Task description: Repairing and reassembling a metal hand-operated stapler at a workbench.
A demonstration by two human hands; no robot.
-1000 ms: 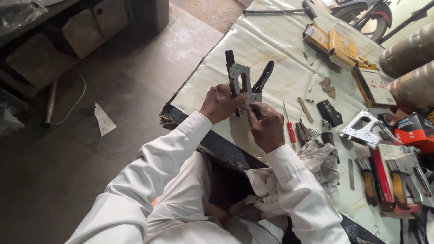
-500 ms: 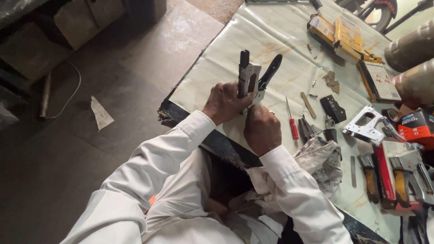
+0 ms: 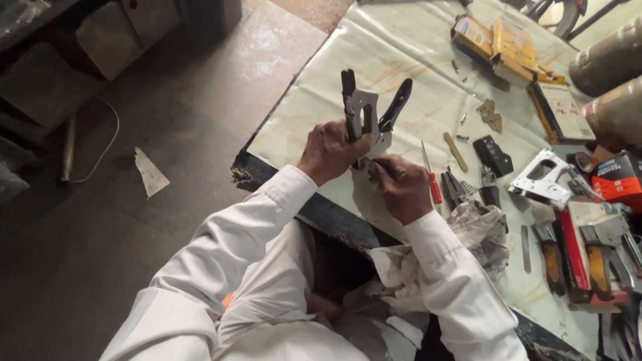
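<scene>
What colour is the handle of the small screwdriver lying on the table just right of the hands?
Red, with a thin metal shaft; the screwdriver shows in the head view, beside the right hand.

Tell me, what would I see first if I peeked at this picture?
First, the two hands in the middle: the left hand holds a metal staple gun upright over the table, and the right hand touches its bottom end. To the right lie a red screwdriver and more staple guns.

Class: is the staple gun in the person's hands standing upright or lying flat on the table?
Upright: the staple gun stands on end, its handle pointing up, gripped by the left hand.
</scene>
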